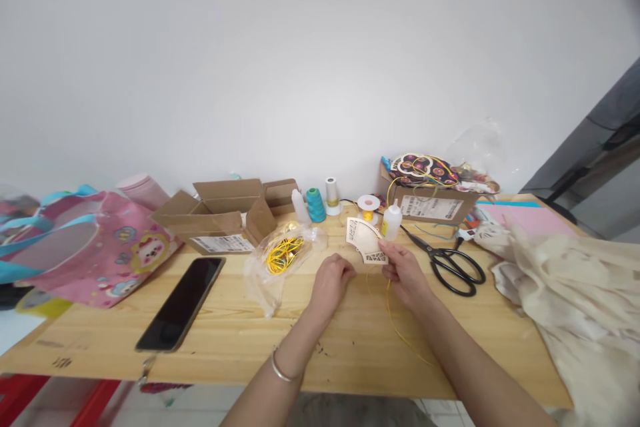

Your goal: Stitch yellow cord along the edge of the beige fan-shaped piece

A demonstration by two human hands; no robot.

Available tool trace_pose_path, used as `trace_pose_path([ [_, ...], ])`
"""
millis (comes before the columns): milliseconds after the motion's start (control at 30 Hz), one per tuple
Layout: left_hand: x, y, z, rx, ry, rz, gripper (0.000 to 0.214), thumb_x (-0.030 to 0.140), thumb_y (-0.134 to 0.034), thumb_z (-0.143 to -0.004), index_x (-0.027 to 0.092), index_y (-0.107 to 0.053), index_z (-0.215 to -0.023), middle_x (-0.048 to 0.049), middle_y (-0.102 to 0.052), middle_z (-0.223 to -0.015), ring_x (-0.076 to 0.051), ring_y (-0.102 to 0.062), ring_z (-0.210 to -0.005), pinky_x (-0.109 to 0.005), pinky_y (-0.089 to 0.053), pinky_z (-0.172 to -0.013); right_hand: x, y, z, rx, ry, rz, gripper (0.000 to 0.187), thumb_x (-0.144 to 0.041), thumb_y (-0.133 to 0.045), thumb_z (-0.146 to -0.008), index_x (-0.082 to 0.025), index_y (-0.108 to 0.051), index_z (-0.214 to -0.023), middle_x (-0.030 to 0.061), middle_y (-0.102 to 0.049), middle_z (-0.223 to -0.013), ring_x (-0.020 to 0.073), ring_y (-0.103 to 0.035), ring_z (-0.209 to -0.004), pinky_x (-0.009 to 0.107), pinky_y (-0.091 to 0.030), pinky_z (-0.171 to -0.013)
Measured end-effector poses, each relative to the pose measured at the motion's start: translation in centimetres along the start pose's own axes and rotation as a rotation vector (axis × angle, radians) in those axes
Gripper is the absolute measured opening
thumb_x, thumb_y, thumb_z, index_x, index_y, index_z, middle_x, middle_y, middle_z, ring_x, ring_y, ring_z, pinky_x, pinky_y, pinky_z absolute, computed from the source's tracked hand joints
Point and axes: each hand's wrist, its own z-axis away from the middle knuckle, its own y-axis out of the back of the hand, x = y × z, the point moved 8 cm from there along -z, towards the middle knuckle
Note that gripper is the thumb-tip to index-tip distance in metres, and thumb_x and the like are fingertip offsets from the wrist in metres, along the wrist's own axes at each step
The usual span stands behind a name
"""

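My right hand (pixel 404 270) pinches the lower right edge of a pale fan-shaped wooden cutout (pixel 365 238) with lattice patterns at its ends, tilted up above the table. Yellow cord (pixel 395 320) trails from beneath that hand down toward the front of the table. Just left of the cutout, my left hand (pixel 331 285) rests low over the wood with its fingers curled together; whatever lies between the fingertips is hidden. A clear squeeze bottle (pixel 392 221) and a white spool (pixel 369 204) with yellow thread stand right behind the cutout.
Black-handled scissors (pixel 453 267) lie right of my right hand. A plastic bag (pixel 260 280) of yellow cord, a phone (pixel 181 303) and an open cardboard box (pixel 220 213) are leftward. Behind stands a teal thread cone (pixel 315 205). Cream cloth (pixel 575 287) covers the right end.
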Motion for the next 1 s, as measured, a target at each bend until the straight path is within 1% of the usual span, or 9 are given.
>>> trace_pose_path([
  [267,1.5,-1.3,1.8,-0.152,0.005,-0.039,0.013,0.018,-0.048,-0.071,0.016,-0.06,-0.067,-0.0039,-0.057,-0.072,-0.015,-0.05,-0.072,-0.026,-0.037,-0.068,-0.1,0.2,0.0,-0.007,-0.001,-0.002,0.031,-0.032,-0.066,-0.06,-0.015,-0.04,-0.054,-0.0105,-0.019,-0.046,-0.0001,-0.01,-0.036,0.016,-0.007,-0.033],
  [400,1.8,-1.3,2.7,-0.142,0.009,-0.038,0.012,0.021,-0.05,-0.071,0.017,-0.061,-0.069,-0.0033,-0.057,-0.073,-0.015,-0.051,-0.073,-0.026,-0.037,-0.069,-0.1,0.2,0.0,-0.018,0.009,0.0,0.029,-0.032,-0.066,-0.059,-0.015,-0.042,-0.055,-0.0107,-0.021,-0.044,-0.0002,-0.01,-0.036,0.016,-0.007,-0.032],
  [600,1.4,-1.3,2.0,-0.123,-0.028,-0.088,0.01,0.023,-0.051,-0.071,0.017,-0.059,-0.07,-0.0025,-0.057,-0.073,-0.014,-0.051,-0.072,-0.024,-0.037,-0.066,-0.2,0.1,0.0,-0.027,0.016,-0.004,0.03,-0.033,-0.067,-0.057,-0.015,-0.043,-0.055,-0.0112,-0.022,-0.043,-0.0002,-0.01,-0.035,0.016,-0.008,-0.032],
  [700,2.0,-1.8,1.3,-0.182,-0.069,-0.139,0.012,0.021,-0.049,-0.072,0.016,-0.058,-0.067,-0.0034,-0.057,-0.071,-0.015,-0.05,-0.072,-0.024,-0.036,-0.067,-0.3,0.2,-0.1,-0.022,0.021,-0.008,0.03,-0.033,-0.067,-0.057,-0.015,-0.042,-0.054,-0.0114,-0.02,-0.043,-0.0001,-0.01,-0.034,0.016,-0.008,-0.031],
  [767,2.3,-1.8,1.8,-0.246,-0.092,-0.184,0.013,0.019,-0.047,-0.072,0.015,-0.057,-0.064,-0.0036,-0.057,-0.069,-0.015,-0.05,-0.07,-0.024,-0.036,-0.066,-0.3,0.3,-0.2,-0.018,0.018,-0.008,0.03,-0.032,-0.067,-0.057,-0.015,-0.043,-0.054,-0.0115,-0.02,-0.043,0.0,-0.01,-0.034,0.016,-0.008,-0.031],
  [833,1.7,-0.7,3.8,-0.295,-0.087,-0.238,0.014,0.018,-0.045,-0.071,0.016,-0.055,-0.062,-0.0035,-0.057,-0.067,-0.014,-0.05,-0.066,-0.023,-0.035,-0.063,-0.3,0.4,-0.2,-0.01,0.013,-0.008,0.028,-0.032,-0.067,-0.057,-0.015,-0.044,-0.055,-0.0114,-0.019,-0.042,0.0002,-0.01,-0.034,0.016,-0.008,-0.031],
  [900,-0.4,1.5,8.0,-0.351,-0.007,-0.3,0.016,0.017,-0.044,-0.069,0.017,-0.053,-0.056,-0.0023,-0.055,-0.061,-0.014,-0.049,-0.059,-0.023,-0.034,-0.056,-0.3,0.5,-0.1,-0.002,0.01,-0.007,0.027,-0.032,-0.066,-0.058,-0.015,-0.046,-0.056,-0.0112,-0.021,-0.042,0.0004,-0.01,-0.034,0.016,-0.009,-0.031],
  [967,-3.9,5.5,13.8,-0.311,0.149,-0.342,0.017,0.021,-0.046,-0.067,0.019,-0.052,-0.052,-0.0004,-0.054,-0.055,-0.013,-0.048,-0.052,-0.022,-0.033,-0.051,-0.3,0.5,-0.1,-0.001,0.007,-0.007,0.025,-0.032,-0.066,-0.058,-0.015,-0.047,-0.057,-0.011,-0.023,-0.042,0.0005,-0.011,-0.035,0.017,-0.008,-0.031],
  [1000,-5.8,8.1,16.9,-0.229,0.234,-0.344,0.016,0.023,-0.047,-0.066,0.02,-0.052,-0.052,0.0007,-0.054,-0.052,-0.013,-0.048,-0.049,-0.022,-0.033,-0.048,-0.2,0.4,0.0,0.0,0.002,-0.006,0.025,-0.032,-0.066,-0.059,-0.015,-0.047,-0.058,-0.0108,-0.024,-0.042,0.0006,-0.011,-0.035,0.017,-0.008,-0.031],
])
